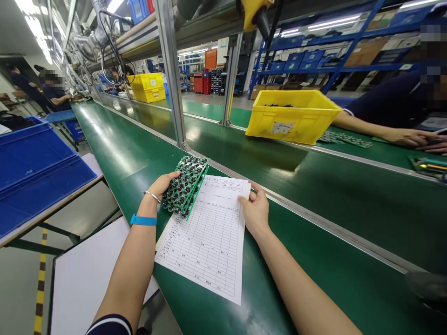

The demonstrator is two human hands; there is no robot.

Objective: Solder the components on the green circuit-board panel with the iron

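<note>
My left hand [162, 187] grips a stack of green circuit boards [186, 186] set with rows of round black parts. The stack is tilted and overlaps the upper left of a printed paper form [206, 246]. With thumb and fingers pinched on its upper right edge, my right hand [256, 208] holds the form, which seems to have more than one sheet. A table grid and small print cover the paper. Below both lies the green bench top [272, 279]. The fingers of my left hand behind the boards are hidden.
Beyond the metal rail runs a conveyor belt [223, 144] bearing a yellow bin [289, 118]. Another person's hands [415, 137] rest near circuit boards at the right. An upright metal post [171, 74] stands ahead. Blue bins [38, 158] sit at the left.
</note>
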